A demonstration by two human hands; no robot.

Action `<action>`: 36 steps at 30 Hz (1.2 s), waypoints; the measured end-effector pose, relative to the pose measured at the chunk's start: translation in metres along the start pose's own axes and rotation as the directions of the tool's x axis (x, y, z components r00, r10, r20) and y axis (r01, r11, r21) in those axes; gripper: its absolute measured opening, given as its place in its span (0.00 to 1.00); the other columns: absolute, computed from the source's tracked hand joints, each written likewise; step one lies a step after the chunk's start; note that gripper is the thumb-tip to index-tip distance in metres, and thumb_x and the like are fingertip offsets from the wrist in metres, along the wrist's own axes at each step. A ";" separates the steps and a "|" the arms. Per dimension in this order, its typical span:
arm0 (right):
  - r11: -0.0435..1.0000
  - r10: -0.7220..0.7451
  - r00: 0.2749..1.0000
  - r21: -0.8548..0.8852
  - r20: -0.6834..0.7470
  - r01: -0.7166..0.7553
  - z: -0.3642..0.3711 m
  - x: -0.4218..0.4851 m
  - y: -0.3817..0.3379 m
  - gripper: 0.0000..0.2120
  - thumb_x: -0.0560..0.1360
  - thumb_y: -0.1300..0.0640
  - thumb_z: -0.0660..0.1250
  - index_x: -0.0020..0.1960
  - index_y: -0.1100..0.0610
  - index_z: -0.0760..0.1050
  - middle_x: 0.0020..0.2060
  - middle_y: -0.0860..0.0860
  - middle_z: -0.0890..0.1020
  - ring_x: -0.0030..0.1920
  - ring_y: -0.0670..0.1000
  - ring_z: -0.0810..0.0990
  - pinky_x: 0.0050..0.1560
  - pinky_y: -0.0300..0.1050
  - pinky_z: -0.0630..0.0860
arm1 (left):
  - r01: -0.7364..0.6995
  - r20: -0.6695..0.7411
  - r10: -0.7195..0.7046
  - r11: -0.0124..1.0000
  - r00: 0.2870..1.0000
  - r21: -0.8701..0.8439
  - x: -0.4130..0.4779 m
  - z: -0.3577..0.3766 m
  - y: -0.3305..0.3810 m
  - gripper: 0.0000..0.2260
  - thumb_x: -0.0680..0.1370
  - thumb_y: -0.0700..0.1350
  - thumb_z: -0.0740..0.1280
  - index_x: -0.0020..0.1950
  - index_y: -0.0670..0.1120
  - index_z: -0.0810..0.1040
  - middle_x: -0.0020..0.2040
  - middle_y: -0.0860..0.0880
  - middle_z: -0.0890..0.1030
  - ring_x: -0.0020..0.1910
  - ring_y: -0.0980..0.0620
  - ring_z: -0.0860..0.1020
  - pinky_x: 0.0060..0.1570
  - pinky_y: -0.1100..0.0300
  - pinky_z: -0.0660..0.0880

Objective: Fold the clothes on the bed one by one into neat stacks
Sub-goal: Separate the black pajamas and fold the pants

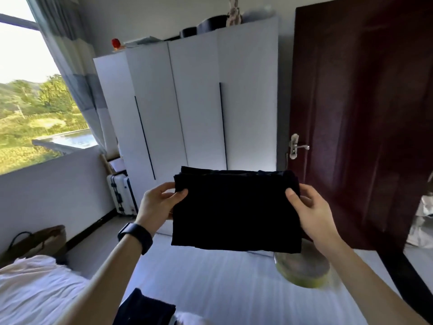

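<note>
**Left hand (159, 202) and right hand (309, 207) held a folded black garment (236, 212) above the bed (210, 277)**

Each of my hands pinched one side of the black garment and held it in the air, clear of the bed and over its far end. On the left I had the upper corner, thumb across the front of the cloth and fingers curled behind it. On the right my thumb lay on the front of the edge, and my other fingers were tucked behind, mostly hidden. The garment was folded into a thick rectangle. Its layers showed along the top and its lower edge hung free.

I wore a dark watch (136, 236) on my left wrist. A second dark garment (145, 308) lay at the near edge of the bed, below my left forearm. A heap of white cloth (35, 289) lay along the left edge. Toward the right edge sat a round container (304, 270) with a yellow-green rim, too blurred for me to make out more.

Past the far edge stood a white wardrobe (187, 102), with a dark brown door (363, 113) to its right. To its left were a pale suitcase (120, 195) and a window (23, 102).
</note>
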State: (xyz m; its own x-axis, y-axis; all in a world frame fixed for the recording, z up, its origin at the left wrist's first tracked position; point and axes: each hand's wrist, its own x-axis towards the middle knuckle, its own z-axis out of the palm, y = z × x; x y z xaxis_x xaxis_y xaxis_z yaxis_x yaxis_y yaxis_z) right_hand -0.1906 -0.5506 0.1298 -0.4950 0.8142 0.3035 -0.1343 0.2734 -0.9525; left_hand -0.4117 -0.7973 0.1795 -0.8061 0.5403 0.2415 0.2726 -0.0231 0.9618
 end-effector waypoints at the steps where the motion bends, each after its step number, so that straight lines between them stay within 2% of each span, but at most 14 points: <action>1: 1.000 -0.014 1.000 -0.004 0.013 0.014 -0.001 0.027 0.009 0.11 0.77 0.44 0.72 0.58 0.44 0.80 0.48 0.46 0.87 0.50 0.48 0.86 0.60 0.60 0.80 | -0.007 -0.014 0.007 1.000 1.000 0.005 0.019 0.011 -0.002 0.09 0.77 0.43 0.73 0.56 0.48 0.83 0.45 0.45 0.87 0.41 0.46 0.85 0.38 0.54 0.83; 3: 0.999 -0.034 0.998 0.000 0.050 0.034 0.001 0.080 0.019 0.12 0.77 0.44 0.71 0.59 0.44 0.79 0.46 0.46 0.87 0.48 0.48 0.86 0.58 0.59 0.81 | -0.017 -0.058 0.017 1.000 0.998 -0.002 0.059 0.033 -0.007 0.08 0.77 0.43 0.73 0.56 0.48 0.83 0.45 0.45 0.87 0.42 0.46 0.85 0.38 0.55 0.83; 8: 0.998 -0.055 0.983 0.044 0.178 0.047 0.016 0.203 0.043 0.11 0.79 0.48 0.70 0.61 0.47 0.78 0.44 0.44 0.87 0.45 0.46 0.87 0.53 0.49 0.81 | 0.005 -0.168 -0.009 1.000 0.986 -0.027 0.142 0.071 -0.020 0.09 0.77 0.43 0.73 0.56 0.48 0.83 0.47 0.44 0.87 0.44 0.44 0.85 0.37 0.57 0.82; 13: 0.999 -0.020 0.960 0.052 0.281 0.006 0.057 0.302 0.080 0.12 0.79 0.46 0.70 0.61 0.46 0.78 0.46 0.49 0.87 0.48 0.52 0.86 0.50 0.51 0.82 | 0.051 -0.265 -0.054 0.999 0.963 -0.017 0.209 0.082 -0.043 0.08 0.77 0.43 0.73 0.55 0.48 0.83 0.46 0.44 0.87 0.41 0.45 0.85 0.36 0.56 0.81; 19: 0.998 -0.022 0.908 0.068 0.418 -0.007 0.143 0.394 0.115 0.10 0.78 0.45 0.71 0.58 0.43 0.79 0.48 0.50 0.87 0.49 0.51 0.86 0.53 0.51 0.81 | 0.048 -0.391 -0.057 0.998 0.919 -0.033 0.281 0.059 -0.087 0.08 0.76 0.41 0.73 0.56 0.46 0.83 0.46 0.43 0.87 0.41 0.46 0.85 0.38 0.54 0.83; 24: 0.997 -0.035 0.854 0.075 0.519 -0.004 0.240 0.452 0.134 0.10 0.78 0.46 0.70 0.60 0.43 0.78 0.47 0.50 0.86 0.47 0.47 0.85 0.45 0.40 0.77 | 0.028 -0.483 -0.057 0.997 0.874 -0.068 0.336 0.015 -0.133 0.10 0.76 0.41 0.73 0.57 0.44 0.83 0.49 0.41 0.86 0.46 0.38 0.84 0.46 0.43 0.82; 27: 0.998 -0.043 0.815 0.062 0.578 0.008 0.301 0.476 0.146 0.11 0.79 0.46 0.69 0.61 0.43 0.78 0.48 0.49 0.85 0.48 0.46 0.85 0.45 0.40 0.77 | 0.033 -0.528 -0.069 0.996 0.846 -0.077 0.360 -0.014 -0.160 0.14 0.74 0.46 0.75 0.58 0.44 0.83 0.50 0.40 0.86 0.49 0.36 0.84 0.48 0.41 0.82; 29: 0.999 -0.040 0.782 0.052 0.622 0.009 0.340 0.489 0.156 0.11 0.79 0.46 0.68 0.61 0.44 0.78 0.48 0.49 0.85 0.49 0.47 0.84 0.46 0.42 0.77 | 0.047 -0.571 -0.093 0.994 0.816 -0.094 0.371 -0.032 -0.176 0.20 0.72 0.51 0.78 0.59 0.44 0.82 0.50 0.41 0.86 0.49 0.38 0.85 0.44 0.46 0.83; 30: 0.999 -0.036 0.760 0.043 0.648 0.010 0.360 0.494 0.164 0.12 0.79 0.46 0.68 0.62 0.45 0.78 0.49 0.49 0.85 0.50 0.48 0.84 0.47 0.44 0.78 | 0.066 -0.596 -0.112 0.993 0.795 -0.099 0.375 -0.040 -0.187 0.19 0.72 0.50 0.78 0.59 0.44 0.82 0.50 0.41 0.86 0.48 0.40 0.85 0.41 0.49 0.83; 33: 1.000 0.007 0.681 0.005 0.732 -0.016 0.422 0.498 0.192 0.14 0.79 0.45 0.69 0.63 0.46 0.78 0.51 0.50 0.85 0.53 0.50 0.84 0.51 0.47 0.79 | 0.132 -0.686 -0.197 0.980 0.700 -0.148 0.380 -0.065 -0.227 0.09 0.77 0.42 0.73 0.56 0.42 0.82 0.44 0.43 0.86 0.39 0.47 0.85 0.31 0.57 0.79; 36: 0.997 0.079 0.567 -0.056 0.820 -0.058 0.489 0.492 0.230 0.15 0.78 0.46 0.69 0.64 0.48 0.78 0.52 0.49 0.86 0.53 0.50 0.84 0.51 0.47 0.79 | 0.208 -0.756 -0.321 0.947 0.571 -0.245 0.373 -0.087 -0.276 0.07 0.78 0.41 0.72 0.52 0.40 0.81 0.38 0.47 0.85 0.31 0.52 0.82 0.26 0.60 0.76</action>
State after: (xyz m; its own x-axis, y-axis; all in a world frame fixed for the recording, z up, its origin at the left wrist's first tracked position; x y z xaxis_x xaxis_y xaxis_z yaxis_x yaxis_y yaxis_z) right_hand -0.8848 -0.3378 0.0468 -0.9951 0.0635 0.0756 -0.0571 0.2538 -0.9656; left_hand -0.8329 -0.6627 0.0152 -0.9446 -0.3198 -0.0733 -0.0378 -0.1158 0.9926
